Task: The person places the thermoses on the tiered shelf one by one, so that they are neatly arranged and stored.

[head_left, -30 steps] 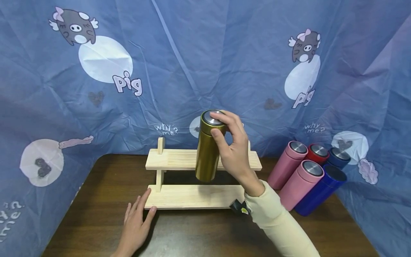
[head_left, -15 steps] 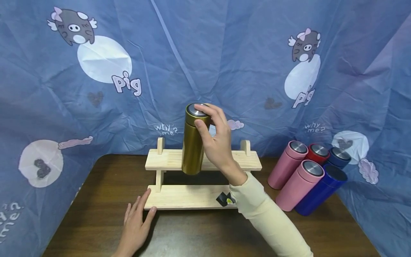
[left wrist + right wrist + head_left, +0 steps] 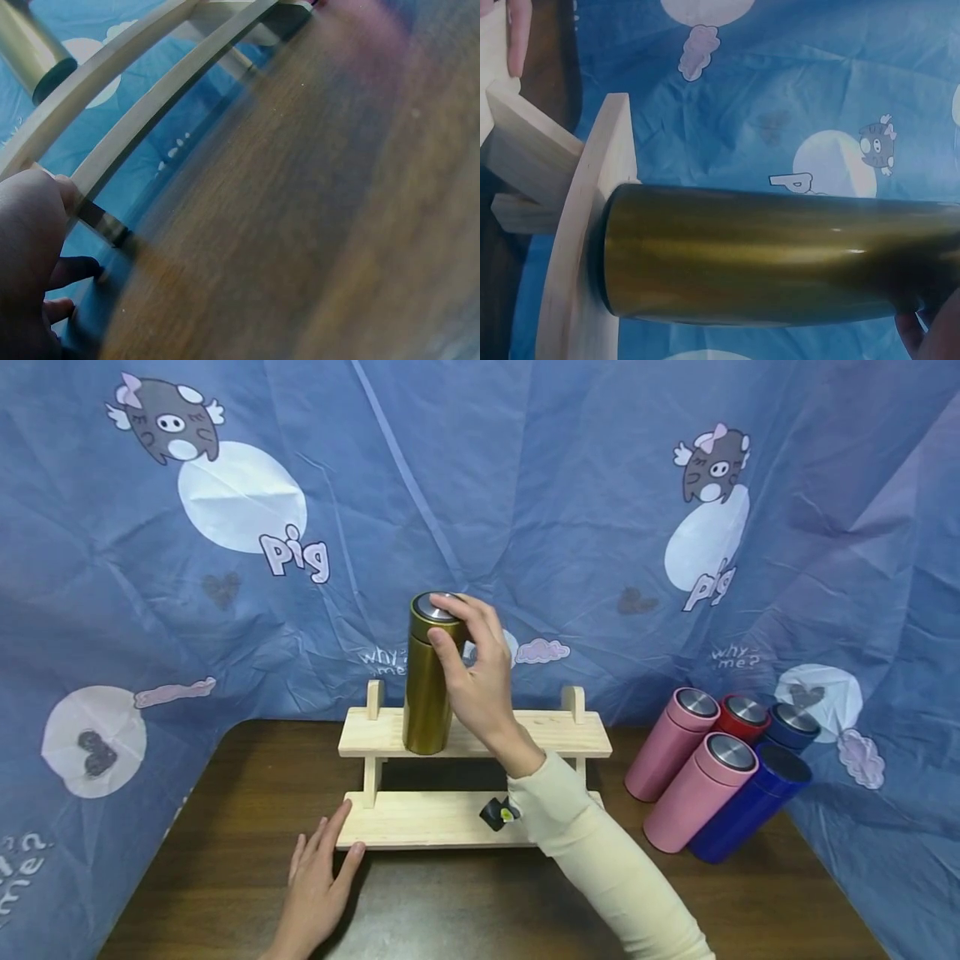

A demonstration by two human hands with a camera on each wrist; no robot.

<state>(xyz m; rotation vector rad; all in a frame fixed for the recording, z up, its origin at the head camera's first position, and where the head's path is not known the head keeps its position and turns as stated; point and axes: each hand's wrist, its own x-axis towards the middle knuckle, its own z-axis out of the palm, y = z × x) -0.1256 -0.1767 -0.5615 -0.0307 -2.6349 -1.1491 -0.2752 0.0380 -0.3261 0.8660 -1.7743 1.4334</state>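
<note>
My right hand (image 3: 478,681) grips a gold thermos bottle (image 3: 427,702) near its top, thumb on its side below the cap and fingers over the silver lid. Upright, the bottle has its base right at the upper board, left of the middle, of a pale wooden two-tier shelf (image 3: 525,731); the right wrist view shows the bottle (image 3: 765,259) with its base close against that board. My left hand (image 3: 318,881) rests at the lower board's front left corner, thumb at the front edge and fingers extended along the end. Part of this hand (image 3: 30,247) shows in the left wrist view.
Several bottles stand grouped right of the shelf: two pink bottles (image 3: 671,747), a red bottle (image 3: 742,717), a dark blue bottle (image 3: 793,727) and a bright blue bottle (image 3: 750,802). All stand on the brown wooden table (image 3: 450,910). A blue printed curtain (image 3: 480,485) hangs behind.
My right hand has carried the gold bottle leftward and back, from in front of the shelf to the upper board. The left hand stays at the lower board's corner.
</note>
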